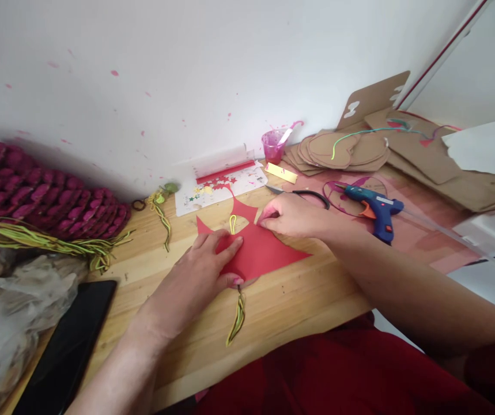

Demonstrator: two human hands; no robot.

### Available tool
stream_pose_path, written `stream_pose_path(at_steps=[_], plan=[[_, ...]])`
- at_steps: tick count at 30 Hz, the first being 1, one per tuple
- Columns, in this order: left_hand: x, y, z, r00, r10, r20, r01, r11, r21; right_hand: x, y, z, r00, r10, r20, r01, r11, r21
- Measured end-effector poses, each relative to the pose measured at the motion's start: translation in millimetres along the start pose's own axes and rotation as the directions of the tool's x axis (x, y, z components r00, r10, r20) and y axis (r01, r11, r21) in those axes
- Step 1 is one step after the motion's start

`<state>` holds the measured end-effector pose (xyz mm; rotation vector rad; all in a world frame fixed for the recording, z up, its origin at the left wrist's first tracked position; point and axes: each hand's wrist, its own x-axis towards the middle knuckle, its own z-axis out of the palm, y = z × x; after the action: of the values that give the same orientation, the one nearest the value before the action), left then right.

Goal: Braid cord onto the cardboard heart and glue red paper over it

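Observation:
A sheet of red paper [258, 256] with pointed corners and cut-in edges lies on the wooden table. My left hand [206, 259] rests on its left side, fingers spread over the paper and thumb at the front edge. From under that edge peeks a rounded piece, mostly hidden, with a yellow and dark green tassel [237, 320] hanging towards me. A yellow cord loop [232, 223] sticks out at the far side. My right hand [290, 216] is closed, thumb and fingertips pinching at the paper's upper right edge. Beyond it lies a red paper offcut [244, 210].
Black-handled scissors [314, 196] and a blue glue gun [374, 207] lie on the right. Behind are a pink-stained cup [274, 147] and cardboard shapes [329, 151]. Leftward sit stacked magenta pieces [44, 193], a plastic bag [22, 323] and a black phone-like slab [72, 340].

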<state>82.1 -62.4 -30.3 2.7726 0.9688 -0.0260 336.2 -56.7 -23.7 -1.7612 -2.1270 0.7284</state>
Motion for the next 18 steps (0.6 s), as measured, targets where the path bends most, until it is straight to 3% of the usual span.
stream_pose_path(at_steps=[10, 18], plan=[[2.5, 2.9, -0.4, 0.999, 0.019, 0.041, -0.021, 0.999, 0.032, -1.1, -2.5, -2.6, 0.999, 0.029, 0.026, -0.028, 0.999, -0.031], [1.5, 4.0, 3.5, 1.000, 0.024, 0.004, -0.024, 0.999, 0.029, -6.9, -7.5, -1.5, 0.997, 0.083, 0.002, -0.082, 0.987, -0.140]])
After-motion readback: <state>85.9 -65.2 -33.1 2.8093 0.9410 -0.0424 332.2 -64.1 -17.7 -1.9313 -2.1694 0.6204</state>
